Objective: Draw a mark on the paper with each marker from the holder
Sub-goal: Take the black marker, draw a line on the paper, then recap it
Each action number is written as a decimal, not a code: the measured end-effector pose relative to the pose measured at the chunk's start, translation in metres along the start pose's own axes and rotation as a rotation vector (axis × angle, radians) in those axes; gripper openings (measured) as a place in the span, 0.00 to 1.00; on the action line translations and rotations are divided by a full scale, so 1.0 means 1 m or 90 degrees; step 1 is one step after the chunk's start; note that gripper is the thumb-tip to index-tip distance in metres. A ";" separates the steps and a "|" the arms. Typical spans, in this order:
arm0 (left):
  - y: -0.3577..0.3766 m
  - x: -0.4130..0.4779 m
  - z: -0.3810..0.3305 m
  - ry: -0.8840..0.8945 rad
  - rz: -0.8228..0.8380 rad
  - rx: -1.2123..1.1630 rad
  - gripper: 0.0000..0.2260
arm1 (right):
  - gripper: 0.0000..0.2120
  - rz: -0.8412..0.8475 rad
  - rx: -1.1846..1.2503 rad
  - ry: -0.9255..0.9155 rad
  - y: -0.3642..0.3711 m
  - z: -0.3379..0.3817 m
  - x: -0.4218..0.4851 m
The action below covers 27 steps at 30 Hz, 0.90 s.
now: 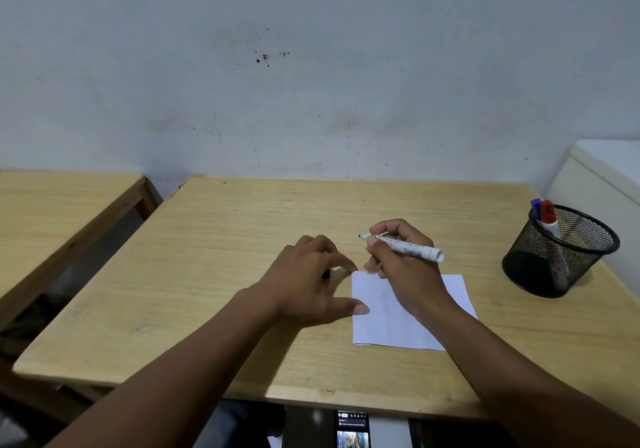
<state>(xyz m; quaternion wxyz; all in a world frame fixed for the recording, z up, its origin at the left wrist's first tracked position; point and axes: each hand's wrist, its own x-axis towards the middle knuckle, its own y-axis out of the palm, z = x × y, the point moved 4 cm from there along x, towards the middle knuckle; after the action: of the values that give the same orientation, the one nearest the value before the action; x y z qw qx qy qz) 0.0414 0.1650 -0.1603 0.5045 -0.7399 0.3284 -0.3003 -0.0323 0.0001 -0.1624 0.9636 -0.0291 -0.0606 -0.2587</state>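
A small white paper (388, 323) lies on the wooden table (242, 233). My right hand (401, 257) hovers over the paper's far edge and grips an uncapped white marker (412, 247), its black tip pointing left and lifted off the sheet. My left hand (311, 285) rests at the paper's left edge, thumb touching the sheet; a small black thing, probably the cap (326, 275), shows under its fingers. At the right stands a black mesh holder (557, 250) with a blue-capped marker (536, 207) and a red-capped marker (548, 214) in it.
A second wooden table (62, 205) stands to the left across a narrow gap. A white box-like object (602, 177) sits behind the holder at the far right. A lit phone screen (352, 430) shows below the table's near edge. A wall rises behind.
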 end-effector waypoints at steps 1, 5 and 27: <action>0.000 0.000 0.001 0.000 0.001 0.003 0.33 | 0.02 -0.001 -0.001 0.000 -0.001 0.001 -0.001; 0.003 0.000 0.001 -0.007 -0.005 -0.003 0.34 | 0.04 0.006 -0.015 0.011 -0.009 -0.002 -0.006; 0.010 0.001 0.007 -0.047 0.030 -0.041 0.34 | 0.06 0.042 -0.119 0.020 -0.004 -0.005 -0.012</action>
<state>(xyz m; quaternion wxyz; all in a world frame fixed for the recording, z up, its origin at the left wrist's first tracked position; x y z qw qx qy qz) 0.0457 0.1653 -0.1720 0.4990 -0.7586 0.3360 -0.2501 -0.0438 0.0023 -0.1688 0.9656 -0.1169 -0.0198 -0.2315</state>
